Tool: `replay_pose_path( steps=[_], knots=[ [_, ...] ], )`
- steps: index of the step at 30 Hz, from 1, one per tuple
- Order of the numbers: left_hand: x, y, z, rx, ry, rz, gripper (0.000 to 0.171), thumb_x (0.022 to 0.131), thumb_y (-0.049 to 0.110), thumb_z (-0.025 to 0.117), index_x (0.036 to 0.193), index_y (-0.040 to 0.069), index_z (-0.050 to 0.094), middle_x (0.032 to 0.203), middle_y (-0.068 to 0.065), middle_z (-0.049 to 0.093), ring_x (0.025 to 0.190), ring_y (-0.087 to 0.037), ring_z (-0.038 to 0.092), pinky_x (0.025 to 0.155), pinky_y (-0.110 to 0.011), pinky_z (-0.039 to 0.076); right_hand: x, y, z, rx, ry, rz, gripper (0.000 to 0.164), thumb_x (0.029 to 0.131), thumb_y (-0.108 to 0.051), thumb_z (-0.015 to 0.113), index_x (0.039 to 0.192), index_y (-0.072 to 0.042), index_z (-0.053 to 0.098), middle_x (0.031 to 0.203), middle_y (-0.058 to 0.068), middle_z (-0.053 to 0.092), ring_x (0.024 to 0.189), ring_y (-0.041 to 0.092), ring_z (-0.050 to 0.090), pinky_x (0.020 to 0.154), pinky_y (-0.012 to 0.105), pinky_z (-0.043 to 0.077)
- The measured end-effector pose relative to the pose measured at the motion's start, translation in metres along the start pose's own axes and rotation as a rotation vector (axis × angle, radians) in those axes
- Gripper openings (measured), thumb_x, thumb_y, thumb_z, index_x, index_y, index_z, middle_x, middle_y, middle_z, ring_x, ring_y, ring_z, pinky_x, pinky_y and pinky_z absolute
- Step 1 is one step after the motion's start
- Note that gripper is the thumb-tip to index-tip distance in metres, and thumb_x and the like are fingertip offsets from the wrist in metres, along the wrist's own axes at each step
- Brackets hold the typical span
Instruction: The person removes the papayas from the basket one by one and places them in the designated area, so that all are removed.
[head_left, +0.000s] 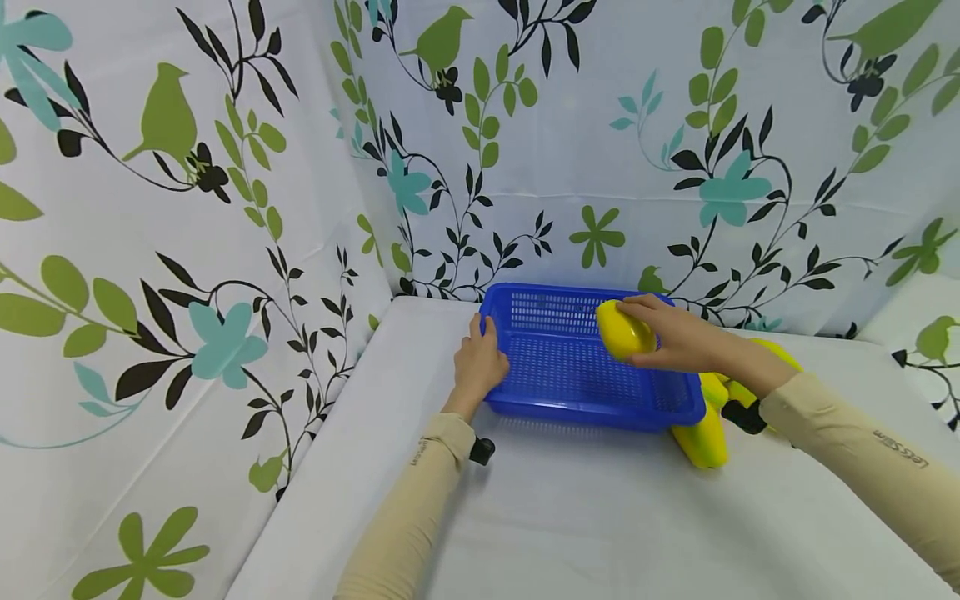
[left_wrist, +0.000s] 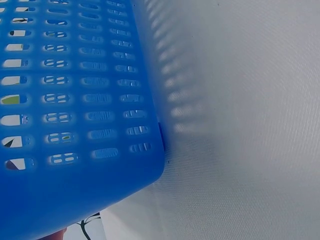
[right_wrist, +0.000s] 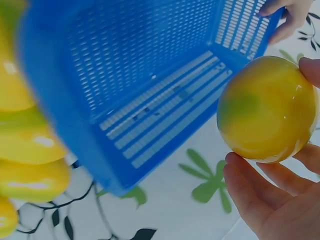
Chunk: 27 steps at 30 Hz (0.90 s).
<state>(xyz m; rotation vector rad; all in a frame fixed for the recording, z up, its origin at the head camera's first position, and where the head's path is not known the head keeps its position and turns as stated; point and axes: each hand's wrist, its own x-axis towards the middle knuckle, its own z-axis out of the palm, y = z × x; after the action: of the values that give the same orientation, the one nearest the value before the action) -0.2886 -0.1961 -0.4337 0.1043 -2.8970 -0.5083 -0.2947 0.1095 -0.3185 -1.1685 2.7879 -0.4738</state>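
A blue perforated plastic basket (head_left: 585, 414) stands on the white surface, its mesh floor showing in the head view. My left hand (head_left: 480, 364) grips its left rim; in the left wrist view the basket's slotted wall (left_wrist: 85, 187) hides nearly all of that hand. Over the basket's right half, my right hand (head_left: 678, 335) holds a glossy yellow mango-like fruit (head_left: 624, 332) between thumb and fingers. The right wrist view shows a green patch on this fruit (right_wrist: 265, 107) and the left hand's fingers (right_wrist: 277, 32) at the far rim.
Several more yellow fruits (head_left: 703, 440) lie against the basket's right side, partly hidden by the right arm. White cloth (head_left: 592, 158) with leaves, birds and flowers hangs behind and to the left. The white tabletop (head_left: 570, 517) extends in front of the basket.
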Motion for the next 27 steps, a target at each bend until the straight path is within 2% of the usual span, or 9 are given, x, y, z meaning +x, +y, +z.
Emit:
replay_pose_path(
  steps=[6, 13, 18, 27],
  knots=[
    [0.000, 0.000, 0.003, -0.002, -0.016, -0.008, 0.069, 0.091, 0.016, 0.063, 0.151, 0.000, 0.034, 0.157, -0.021, 0.027, 0.106, -0.040, 0.059, 0.079, -0.051, 0.054, -0.035, 0.020, -0.001, 0.021, 0.020, 0.044, 0.079, 0.088, -0.036, 0.072, 0.147, 0.005, 0.039, 0.147, 0.028, 0.037, 0.126, 0.048, 0.046, 0.097, 0.064, 0.041],
    [0.002, 0.000, 0.001, -0.015, -0.018, -0.005, 0.069, 0.091, 0.016, 0.062, 0.152, 0.000, 0.033, 0.157, -0.021, 0.025, 0.107, -0.041, 0.059, 0.080, -0.053, 0.053, -0.074, 0.043, 0.000, 0.016, 0.073, 0.075, 0.078, 0.087, -0.033, 0.074, 0.144, 0.007, 0.040, 0.145, 0.029, 0.038, 0.125, 0.050, 0.045, 0.096, 0.068, 0.039],
    [0.003, -0.001, 0.001, -0.013, -0.013, -0.007, 0.068, 0.091, 0.015, 0.060, 0.152, -0.001, 0.034, 0.157, -0.021, 0.025, 0.108, -0.042, 0.058, 0.080, -0.053, 0.053, -0.091, 0.053, 0.003, 0.009, 0.092, 0.076, 0.077, 0.087, -0.032, 0.074, 0.143, 0.009, 0.041, 0.143, 0.030, 0.040, 0.124, 0.049, 0.046, 0.097, 0.067, 0.040],
    [0.003, 0.001, 0.004, -0.035, -0.008, 0.014, 0.069, 0.090, 0.013, 0.060, 0.151, -0.002, 0.034, 0.157, -0.023, 0.026, 0.105, -0.043, 0.060, 0.077, -0.053, 0.054, -0.120, 0.068, 0.013, 0.036, 0.117, 0.130, 0.077, 0.085, -0.031, 0.076, 0.141, 0.010, 0.044, 0.140, 0.029, 0.044, 0.124, 0.046, 0.044, 0.100, 0.067, 0.036]
  ],
)
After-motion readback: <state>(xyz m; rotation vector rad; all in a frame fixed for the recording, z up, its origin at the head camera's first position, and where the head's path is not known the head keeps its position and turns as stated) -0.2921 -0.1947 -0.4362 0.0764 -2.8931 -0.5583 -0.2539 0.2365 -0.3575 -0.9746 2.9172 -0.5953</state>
